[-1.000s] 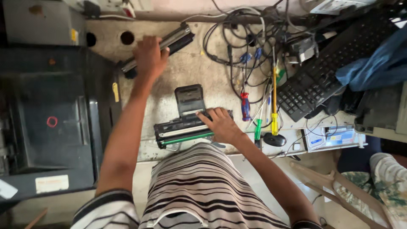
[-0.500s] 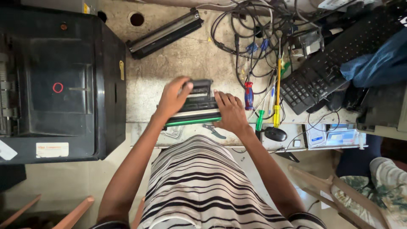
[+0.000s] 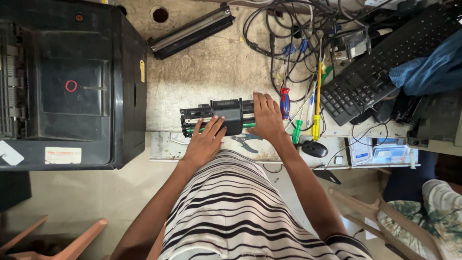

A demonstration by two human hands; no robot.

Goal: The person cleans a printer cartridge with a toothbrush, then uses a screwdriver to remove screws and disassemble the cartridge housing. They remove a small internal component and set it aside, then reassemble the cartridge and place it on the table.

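Left hand (image 3: 204, 142) flat on the near edge of the black toner cartridge (image 3: 219, 117), fingers spread, not clamped; right hand (image 3: 266, 118) pressed open over its right end — no pinch either. Cartridge at the table's near edge, right of the black printer (image 3: 72, 86). Best steadied with even pressure — second roller unit (image 3: 191, 31) far back.

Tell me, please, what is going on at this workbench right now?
A person in a striped shirt leans over a worn table with both hands on a black toner cartridge near the table's front edge. The left hand lies on its front side; the right hand presses flat on its right end. A black printer stands to the left, a second long cartridge part lies further back, and screwdrivers, pliers, cables and a keyboard are to the right.
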